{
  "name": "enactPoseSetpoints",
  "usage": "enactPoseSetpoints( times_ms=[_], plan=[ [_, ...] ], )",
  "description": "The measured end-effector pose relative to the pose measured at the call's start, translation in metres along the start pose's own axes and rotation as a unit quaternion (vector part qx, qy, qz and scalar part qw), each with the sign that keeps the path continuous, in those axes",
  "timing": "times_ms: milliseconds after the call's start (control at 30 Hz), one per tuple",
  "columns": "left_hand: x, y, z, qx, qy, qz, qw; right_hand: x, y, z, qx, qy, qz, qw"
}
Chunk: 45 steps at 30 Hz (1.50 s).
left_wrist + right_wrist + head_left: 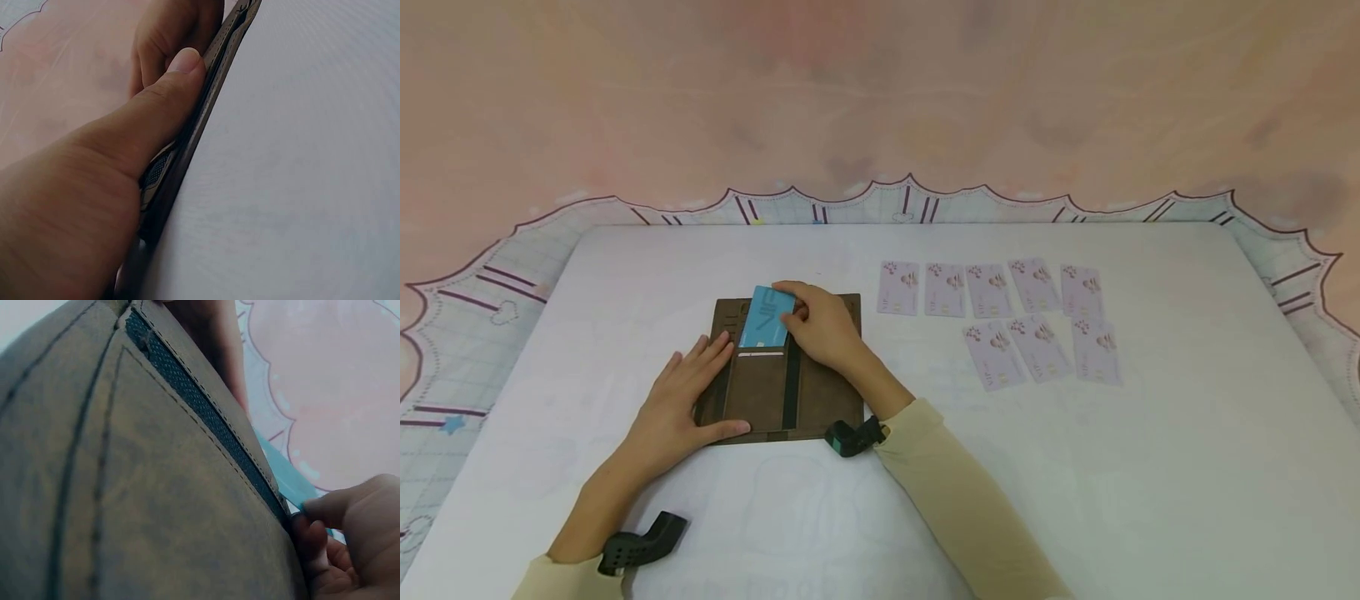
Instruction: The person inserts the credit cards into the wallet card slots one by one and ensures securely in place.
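A brown wallet (760, 392) lies spread flat on the white table, its stitched inner panel and dark fabric strip filling much of the right wrist view. My right hand (827, 325) pinches the right edge of a blue card (763, 321) between thumb and fingers. That card overlaps the wallet's upper part, just above a slot where a thin white edge (761, 354) shows. My left hand (685, 400) rests with spread fingers on the wallet's left side, the thumb along its lower edge. Seen in the left wrist view, the left thumb (156, 100) presses on the wallet's edge.
To the right of the wallet, several pale pink cards (988, 292) lie in two rows on the white table (1187, 467). A patterned cloth with a scalloped border (497, 308) shows past the table's left and far edges.
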<state>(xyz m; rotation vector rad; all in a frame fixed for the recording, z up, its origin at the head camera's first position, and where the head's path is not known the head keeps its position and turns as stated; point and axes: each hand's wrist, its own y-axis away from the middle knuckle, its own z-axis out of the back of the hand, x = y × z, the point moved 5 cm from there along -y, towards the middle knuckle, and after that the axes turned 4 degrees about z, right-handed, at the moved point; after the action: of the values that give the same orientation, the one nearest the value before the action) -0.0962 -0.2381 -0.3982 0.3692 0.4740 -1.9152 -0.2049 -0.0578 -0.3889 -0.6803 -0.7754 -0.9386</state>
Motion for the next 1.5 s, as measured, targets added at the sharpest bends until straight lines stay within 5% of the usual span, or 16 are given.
enactPoseSetpoints(
  times_ms=[467, 1500],
  plan=[
    [-0.001, -0.001, 0.002, 0.0, 0.007, 0.0, 1.0, 0.009, 0.0, -0.007, 0.068, 0.095, 0.045, 0.9922],
    [0.001, -0.002, 0.0, -0.001, -0.001, -0.003, 1.0, 0.008, 0.005, -0.01, 0.112, 0.122, 0.066, 0.9841]
  ],
)
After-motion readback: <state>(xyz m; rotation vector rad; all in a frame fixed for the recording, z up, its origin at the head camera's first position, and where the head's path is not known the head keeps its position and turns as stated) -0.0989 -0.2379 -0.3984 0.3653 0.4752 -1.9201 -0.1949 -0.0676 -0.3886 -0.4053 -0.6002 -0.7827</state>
